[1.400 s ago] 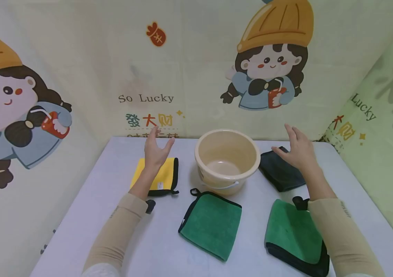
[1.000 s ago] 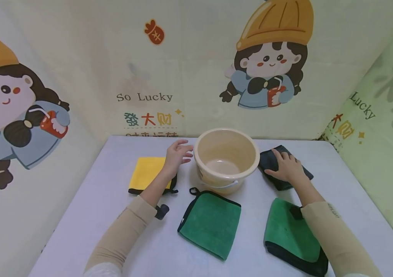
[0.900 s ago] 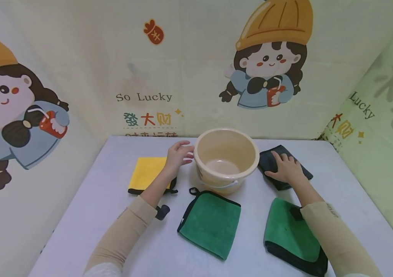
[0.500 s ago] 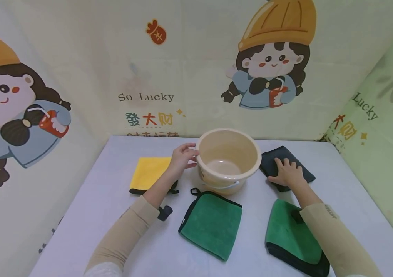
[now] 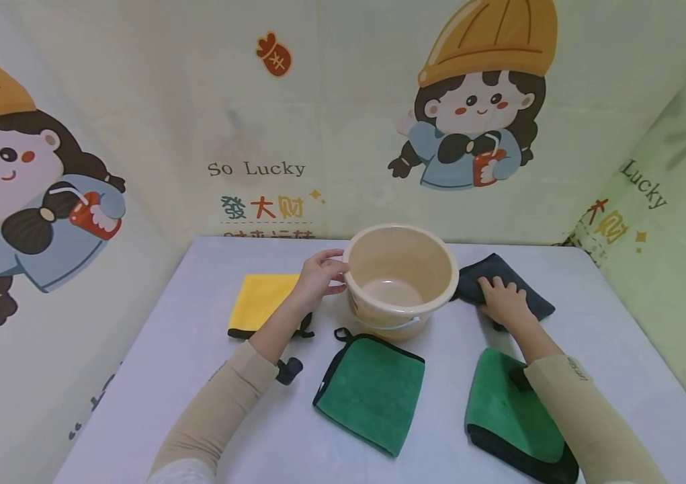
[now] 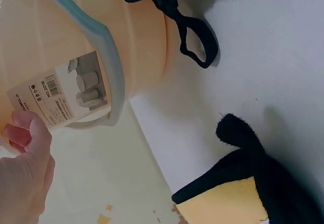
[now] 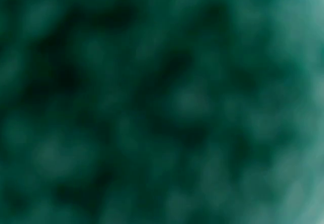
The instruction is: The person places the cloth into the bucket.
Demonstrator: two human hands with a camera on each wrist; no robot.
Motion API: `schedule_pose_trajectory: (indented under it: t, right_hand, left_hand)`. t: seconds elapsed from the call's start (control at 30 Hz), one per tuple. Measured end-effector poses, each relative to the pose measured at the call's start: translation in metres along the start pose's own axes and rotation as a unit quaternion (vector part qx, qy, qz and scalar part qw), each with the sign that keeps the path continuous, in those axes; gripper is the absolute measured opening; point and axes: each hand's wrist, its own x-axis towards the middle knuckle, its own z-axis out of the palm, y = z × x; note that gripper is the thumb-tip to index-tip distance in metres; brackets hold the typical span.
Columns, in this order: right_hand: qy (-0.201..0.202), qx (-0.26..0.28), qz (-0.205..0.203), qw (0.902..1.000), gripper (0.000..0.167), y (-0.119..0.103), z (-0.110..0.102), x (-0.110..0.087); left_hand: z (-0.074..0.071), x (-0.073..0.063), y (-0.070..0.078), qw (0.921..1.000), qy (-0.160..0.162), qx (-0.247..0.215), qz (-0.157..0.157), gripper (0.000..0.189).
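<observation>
A cream plastic bucket [image 5: 391, 316] stands upright at the back middle of the table. At its left rim is my left hand [image 5: 315, 279], fingertips touching the outside edge; the left wrist view shows this hand [image 6: 28, 163] beside the bucket's label [image 6: 61, 90]. My right hand [image 5: 504, 302] grips a dark navy cloth [image 5: 494, 272] to the right of the bucket, fingers over its top and the cloth bunched toward the thumb. The cloth's left corner reaches up to the bucket's side. In the right wrist view only blurred green fabric [image 7: 162, 102] shows.
A yellow cloth [image 5: 261, 299] with black edging lies behind my left wrist. In front of the bucket is a green cloth [image 5: 373, 390] with a hanging loop. Under my right forearm rests a second, folded green cloth [image 5: 506, 410]. Printed fabric walls [image 5: 343, 121] enclose the white table [image 5: 276, 430].
Both hands have come down from the air: the left moved right to the bucket's rim, the right onto the navy cloth. That cloth has since gone from flat to gathered.
</observation>
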Motion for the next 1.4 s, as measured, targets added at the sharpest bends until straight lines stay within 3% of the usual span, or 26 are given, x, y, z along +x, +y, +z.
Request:
schedule_pose_trajectory:
  t: [0.23, 0.37, 0.5, 0.6, 0.83, 1.1, 1.4]
  right_hand:
    - [0.030, 0.015, 0.003, 0.9994, 0.049, 0.006, 0.000, -0.001]
    - [0.087, 0.014, 0.001, 0.9961, 0.044, 0.007, -0.008, -0.007]
    - [0.178, 0.014, -0.010, 0.9839, 0.038, 0.006, -0.024, -0.013]
    - [0.225, 0.018, -0.018, 0.9739, 0.035, 0.003, -0.040, -0.016]
    - [0.278, 0.036, -0.035, 0.9592, 0.034, -0.007, -0.075, -0.021]
    - [0.341, 0.069, -0.066, 0.9353, 0.035, -0.030, -0.108, -0.033]
    - [0.382, 0.045, -0.133, 0.9136, 0.037, -0.065, -0.125, -0.043]
  left_hand:
    - [0.001, 0.001, 0.002, 0.9997, -0.005, -0.017, -0.015, 0.037]
    - [0.000, 0.001, 0.003, 0.9997, -0.010, -0.015, -0.016, 0.038]
    - [0.000, 0.000, 0.004, 0.9997, -0.015, -0.009, -0.018, 0.038]
    - [0.000, 0.000, 0.005, 0.9996, -0.019, -0.004, -0.021, 0.038]
    - [-0.001, 0.001, 0.006, 0.9994, -0.023, 0.005, -0.027, 0.038]
    - [-0.002, 0.002, 0.007, 0.9992, -0.025, 0.007, -0.030, 0.038]
    - [-0.003, 0.002, 0.011, 0.9985, -0.029, 0.008, -0.045, 0.039]
